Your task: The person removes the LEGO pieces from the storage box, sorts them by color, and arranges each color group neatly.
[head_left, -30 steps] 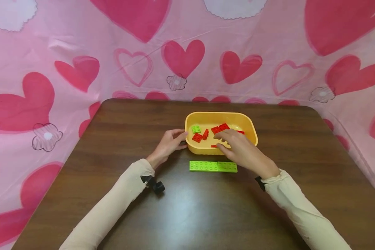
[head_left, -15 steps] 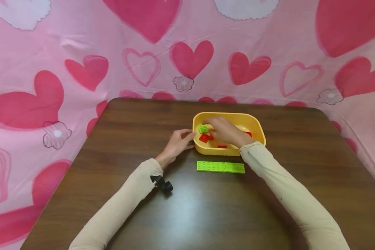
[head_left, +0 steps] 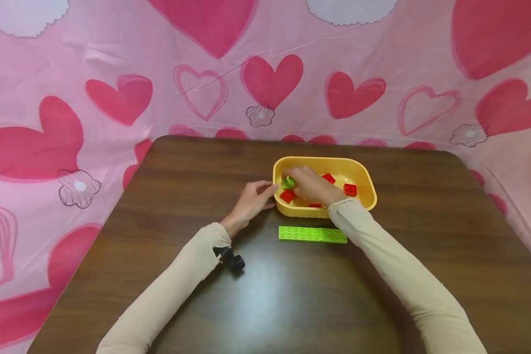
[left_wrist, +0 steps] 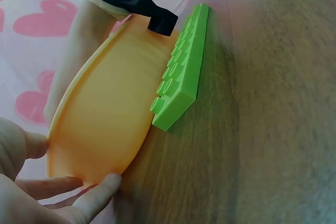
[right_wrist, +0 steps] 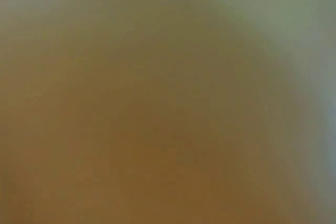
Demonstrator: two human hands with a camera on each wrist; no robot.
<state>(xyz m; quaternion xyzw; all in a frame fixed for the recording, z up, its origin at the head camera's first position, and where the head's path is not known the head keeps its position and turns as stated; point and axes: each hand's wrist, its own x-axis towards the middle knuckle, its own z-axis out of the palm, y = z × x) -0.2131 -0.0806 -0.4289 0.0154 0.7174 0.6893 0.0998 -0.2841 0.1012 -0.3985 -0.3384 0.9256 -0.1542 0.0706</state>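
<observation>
In the head view, my left hand [head_left: 250,204] holds the left end of a yellow plastic tub [head_left: 369,189]. The left wrist view shows its thumb at the rim and its fingertips low on the tub's wall. My right hand [head_left: 311,184] reaches down inside the tub. Its fingers pinch a small green toy brick [head_left: 288,183], tilted near the left end; part of the brick is hidden. Red bricks lie around that hand, one red brick [head_left: 287,196] just below it and another red brick [head_left: 350,190] to the right. The right wrist view is only a blur.
In front of the tub, a row of green studded bricks [head_left: 311,234] lies end to end on the brown wooden table [head_left: 194,172]. A black wrist camera mount [head_left: 230,259] sticks out from the left sleeve. A pink heart-patterned cloth [head_left: 159,59] hangs behind.
My right hand has moved left inside the tub to the green brick and taken hold of it, tilting it. My left hand stays at the tub's end. The head view has shifted slightly.
</observation>
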